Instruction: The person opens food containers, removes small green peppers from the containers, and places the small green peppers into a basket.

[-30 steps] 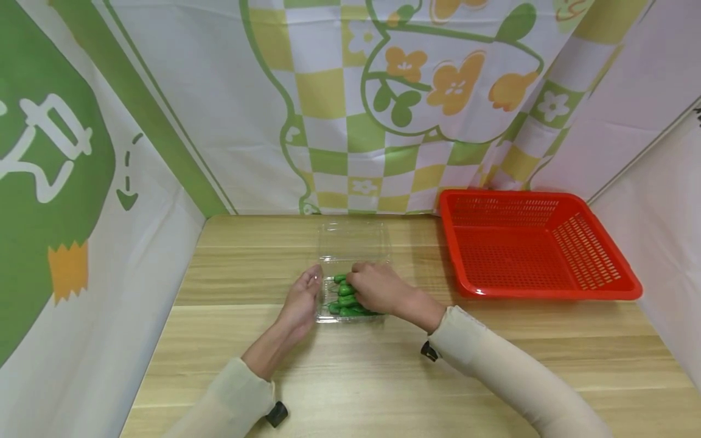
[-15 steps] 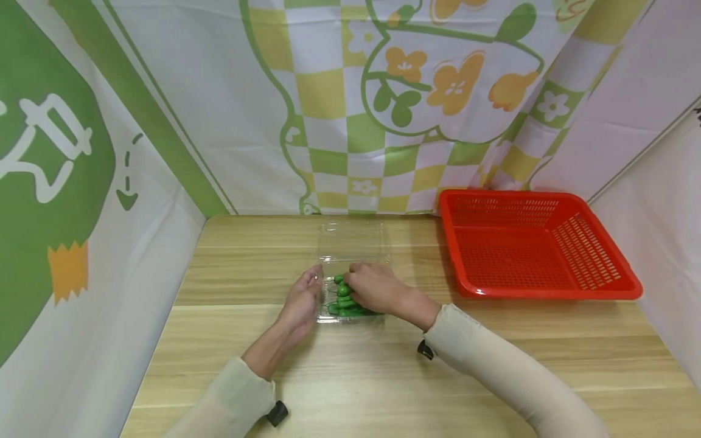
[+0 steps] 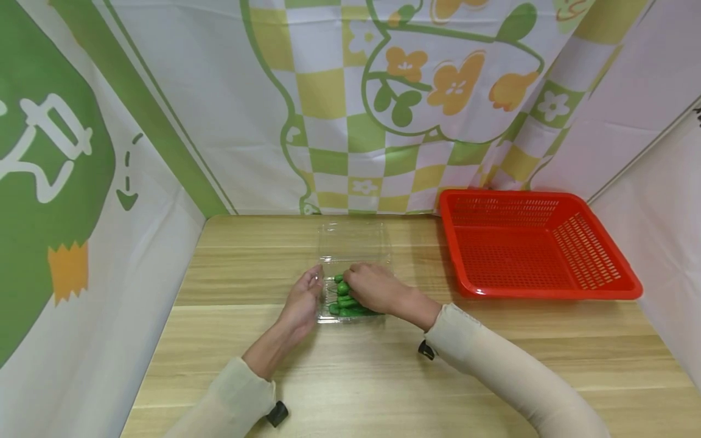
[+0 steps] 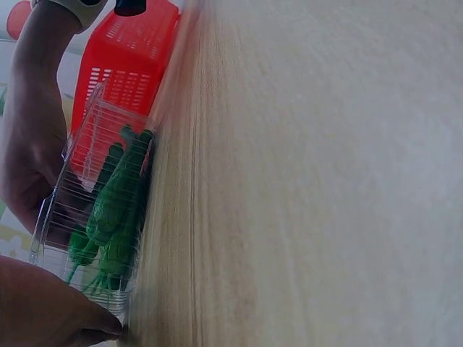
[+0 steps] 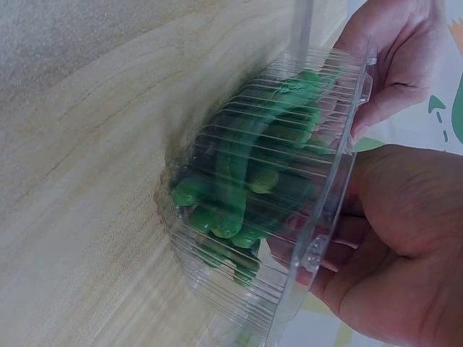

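A clear plastic clamshell box (image 3: 325, 319) stands on the table, its lid (image 3: 353, 240) laid back away from me. Several slim green peppers (image 3: 345, 301) with thin stems lie side by side in it, stems toward the left. My left hand (image 3: 300, 302) grips the box's left side, thumb at the rim. From the right, my right hand (image 3: 378, 287) reaches over the rim with curled fingers and holds a pepper at the far side of the box. Its fingertips are partly hidden among the peppers (image 5: 239, 166) in the right wrist view.
A red perforated plastic basket (image 3: 515, 255) sits at the back right of the wooden table (image 3: 383, 377). Patterned curtain cloth (image 3: 361, 152) hangs along the table's back edge, with cloth walls at both sides.
My right hand has shifted slightly left over the peppers, which have moved a little under its fingers. My left hand and the box have stayed in place.
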`<state>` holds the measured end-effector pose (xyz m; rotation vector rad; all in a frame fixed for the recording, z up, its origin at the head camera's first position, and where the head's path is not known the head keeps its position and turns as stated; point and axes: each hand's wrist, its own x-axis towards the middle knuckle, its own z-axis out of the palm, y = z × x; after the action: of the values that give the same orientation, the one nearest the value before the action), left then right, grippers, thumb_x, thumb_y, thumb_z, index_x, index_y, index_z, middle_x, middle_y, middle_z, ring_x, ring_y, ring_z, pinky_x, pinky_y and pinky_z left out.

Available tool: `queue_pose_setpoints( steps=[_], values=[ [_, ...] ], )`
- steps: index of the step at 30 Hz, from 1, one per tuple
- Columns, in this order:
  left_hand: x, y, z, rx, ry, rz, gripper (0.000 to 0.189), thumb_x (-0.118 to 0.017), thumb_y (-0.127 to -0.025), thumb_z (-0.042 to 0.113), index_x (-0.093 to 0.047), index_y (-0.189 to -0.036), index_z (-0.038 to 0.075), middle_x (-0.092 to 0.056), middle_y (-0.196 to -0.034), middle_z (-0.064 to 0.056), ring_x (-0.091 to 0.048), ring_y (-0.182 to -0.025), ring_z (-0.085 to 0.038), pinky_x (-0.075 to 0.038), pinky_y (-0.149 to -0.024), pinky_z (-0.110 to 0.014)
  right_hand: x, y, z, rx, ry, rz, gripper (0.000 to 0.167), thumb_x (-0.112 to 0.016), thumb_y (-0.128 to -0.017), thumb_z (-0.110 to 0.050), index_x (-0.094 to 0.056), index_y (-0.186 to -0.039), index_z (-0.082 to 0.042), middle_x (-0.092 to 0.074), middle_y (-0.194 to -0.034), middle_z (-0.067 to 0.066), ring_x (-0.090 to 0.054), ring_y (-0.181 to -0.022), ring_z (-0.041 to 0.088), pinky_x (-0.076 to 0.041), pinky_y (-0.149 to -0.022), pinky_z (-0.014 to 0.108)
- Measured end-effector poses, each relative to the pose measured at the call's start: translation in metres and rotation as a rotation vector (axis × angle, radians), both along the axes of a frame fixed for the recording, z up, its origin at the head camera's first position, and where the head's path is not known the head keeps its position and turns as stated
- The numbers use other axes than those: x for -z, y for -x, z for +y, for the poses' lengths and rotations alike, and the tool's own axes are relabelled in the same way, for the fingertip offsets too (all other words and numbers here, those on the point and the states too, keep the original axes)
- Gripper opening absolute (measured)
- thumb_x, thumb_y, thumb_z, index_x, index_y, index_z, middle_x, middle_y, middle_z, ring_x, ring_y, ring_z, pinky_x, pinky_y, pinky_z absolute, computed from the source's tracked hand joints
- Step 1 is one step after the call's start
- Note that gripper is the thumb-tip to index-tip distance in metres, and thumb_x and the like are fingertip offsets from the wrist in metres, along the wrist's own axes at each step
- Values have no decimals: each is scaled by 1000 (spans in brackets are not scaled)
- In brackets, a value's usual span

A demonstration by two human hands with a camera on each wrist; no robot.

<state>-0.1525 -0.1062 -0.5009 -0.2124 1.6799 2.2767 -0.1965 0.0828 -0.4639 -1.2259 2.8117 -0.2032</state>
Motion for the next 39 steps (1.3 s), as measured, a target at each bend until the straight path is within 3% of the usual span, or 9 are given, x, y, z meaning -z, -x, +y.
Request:
queue_pose_setpoints(
  steps=[6, 16, 30, 39],
  values=[
    [0, 0, 0, 11, 1, 19, 58, -29, -112, 1, -11, -167, -4, -1, -178, -16, 5, -164, -34, 4, -133, -49, -5, -2, 2, -3, 23, -34, 8, -69, -101, -11, -67, -99, -3, -73, -94, 11, -71, -88, 27, -62, -76, 46],
    [0, -1, 2, 9, -2, 21, 58, -29, -112, 1, -11, -167, -3, -1, -178, -16, 5, -163, -35, 5, -133, -50, -8, 0, 8, 11, 62, -85, 11, -69, -103, -12, -67, -102, -2, -71, -90, 9, -68, -76, 20, -59, -61, 36],
    [1, -1, 1, 9, 2, 22, 58, -28, -111, 0, -10, -167, -3, -1, -177, -17, 4, -163, -37, 4, -132, -52, -25, 5, 13, -31, 78, -31, 12, -71, -102, -11, -73, -99, 0, -75, -87, 10, -74, -77, 20, -62, -62, 31],
    [1, -2, 0, 12, 8, 21, 58, -28, -111, 0, -11, -167, -2, -1, -178, -17, 4, -163, -37, 5, -132, -52, -46, 9, 23, 15, 85, -4, 12, -72, -100, -10, -70, -91, -2, -71, -79, 8, -73, -75, 20, -62, -63, 35]
  ],
)
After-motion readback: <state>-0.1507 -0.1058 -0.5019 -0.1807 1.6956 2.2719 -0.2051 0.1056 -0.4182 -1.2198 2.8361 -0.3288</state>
